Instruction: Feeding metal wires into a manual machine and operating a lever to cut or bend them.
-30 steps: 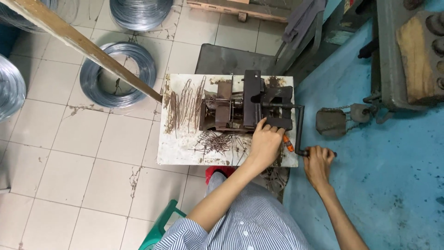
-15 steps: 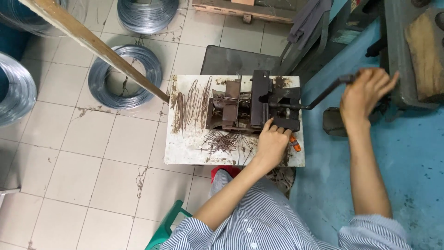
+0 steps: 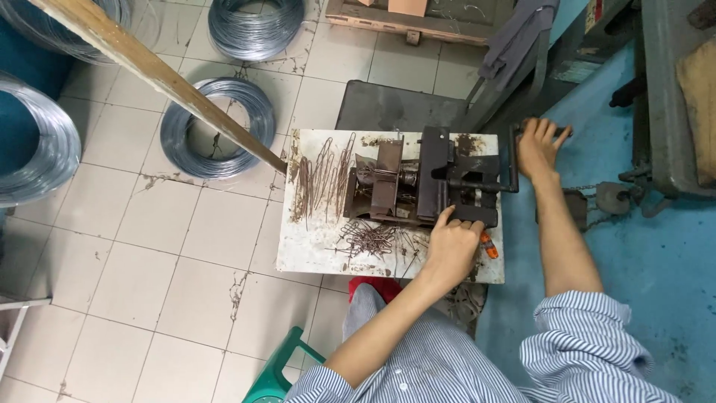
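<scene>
While the left hand (image 3: 453, 250) presses its curled fingers against the near edge of the dark, rusty steel bending jig (image 3: 425, 181), the right hand (image 3: 538, 145) is clenched around the black crank handle (image 3: 513, 158) at the jig's far right side, arm stretched straight out in a rolled blue-and-white striped sleeve (image 3: 589, 351). The jig, a blocky assembly of plates and bars, sits on a small white worktop (image 3: 306, 246) whose surface is scuffed and rust-stained. On that top lie 2 groups of bent wire: long hairpin-shaped pieces (image 3: 322, 175) laid side by side at the left, and a tangled heap of shorter pieces (image 3: 373, 240) just in front of the jig. An orange-handled tool (image 3: 488, 245) pokes out beside the left hand (most of it is hidden). A rough wooden pole (image 3: 160, 75) slants down to the worktop's far left corner. Shiny coils of steel wire (image 3: 216, 127) rest on the cracked, pale floor tiles (image 3: 134, 261), and a green plastic stool (image 3: 280, 369) shows at the bottom edge
</scene>
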